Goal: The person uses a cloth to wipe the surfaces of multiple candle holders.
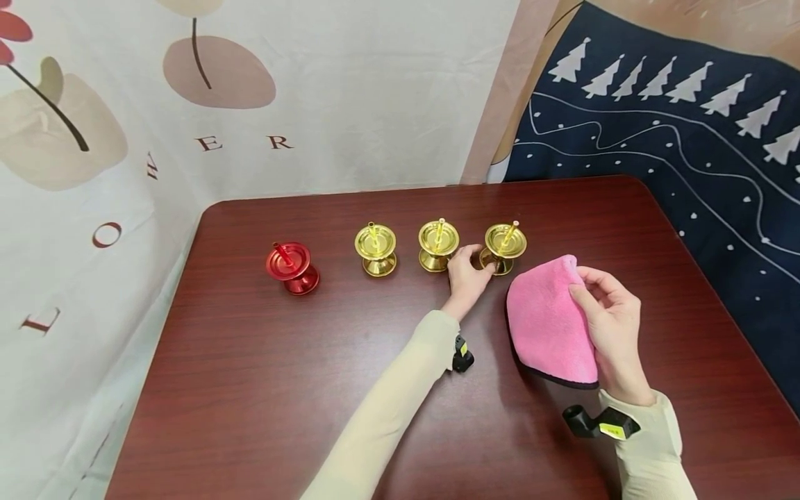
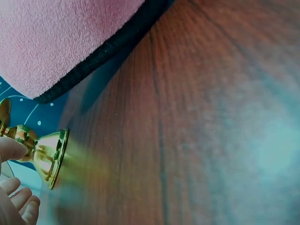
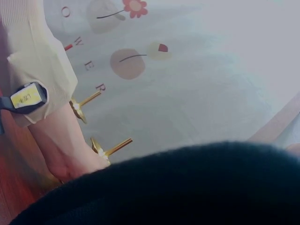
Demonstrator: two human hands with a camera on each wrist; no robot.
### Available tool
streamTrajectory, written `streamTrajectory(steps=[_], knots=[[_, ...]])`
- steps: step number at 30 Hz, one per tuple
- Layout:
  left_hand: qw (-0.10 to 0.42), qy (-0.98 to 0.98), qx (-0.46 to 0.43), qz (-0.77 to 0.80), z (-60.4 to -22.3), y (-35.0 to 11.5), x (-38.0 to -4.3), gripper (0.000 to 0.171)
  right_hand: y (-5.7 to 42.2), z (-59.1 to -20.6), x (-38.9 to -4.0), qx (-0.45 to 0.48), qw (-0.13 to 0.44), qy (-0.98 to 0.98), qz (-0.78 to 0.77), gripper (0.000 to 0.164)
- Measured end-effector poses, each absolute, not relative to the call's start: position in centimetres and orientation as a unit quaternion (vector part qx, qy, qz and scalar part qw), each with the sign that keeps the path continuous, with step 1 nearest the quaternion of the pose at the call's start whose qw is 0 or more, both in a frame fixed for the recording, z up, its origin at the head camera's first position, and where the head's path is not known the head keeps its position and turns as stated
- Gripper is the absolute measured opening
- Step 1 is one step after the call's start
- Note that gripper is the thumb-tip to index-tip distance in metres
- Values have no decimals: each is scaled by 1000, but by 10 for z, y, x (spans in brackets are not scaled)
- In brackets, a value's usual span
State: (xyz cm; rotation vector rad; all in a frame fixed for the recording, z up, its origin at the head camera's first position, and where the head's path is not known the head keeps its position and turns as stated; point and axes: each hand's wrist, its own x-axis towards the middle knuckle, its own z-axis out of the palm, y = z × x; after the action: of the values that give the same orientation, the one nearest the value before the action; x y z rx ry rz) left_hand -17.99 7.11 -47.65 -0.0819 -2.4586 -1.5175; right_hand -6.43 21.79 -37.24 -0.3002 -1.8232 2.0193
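Observation:
My left hand (image 1: pixel 469 279) is at the rightmost gold candle holder (image 1: pixel 505 243). In the left wrist view, the thumb (image 2: pixel 13 149) lies against that holder's stem (image 2: pixel 27 136), with other fingers curved on the opposite side; the index fingertip is hidden there. Whether its base is off the table cannot be told. My right hand (image 1: pixel 615 326) pinches a pink cloth (image 1: pixel 550 323) with black edging by its upper right corner. The cloth hangs just right of the holder, and its dark side (image 3: pixel 187 187) fills the lower right wrist view.
Two more gold candle holders, a middle one (image 1: pixel 439 239) and a left one (image 1: pixel 376 244), stand upright in the row. A red candle holder (image 1: pixel 294 266) stands further left. The brown table (image 1: pixel 262 389) meets a printed curtain (image 1: pixel 375 90) behind; a navy tree-patterned cloth (image 1: pixel 656 139) hangs at right.

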Motion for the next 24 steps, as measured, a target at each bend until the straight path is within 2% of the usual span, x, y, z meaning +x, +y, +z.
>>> streamTrajectory(steps=[9,24], knots=[[135,-834,-43,-533,-475,62,-169,33,215,-372,-66,-114,190,-656,722,19],[143,-828,-16,-542,-475,39,-155,23,210,-374,-71,-88,185,-656,727,21]])
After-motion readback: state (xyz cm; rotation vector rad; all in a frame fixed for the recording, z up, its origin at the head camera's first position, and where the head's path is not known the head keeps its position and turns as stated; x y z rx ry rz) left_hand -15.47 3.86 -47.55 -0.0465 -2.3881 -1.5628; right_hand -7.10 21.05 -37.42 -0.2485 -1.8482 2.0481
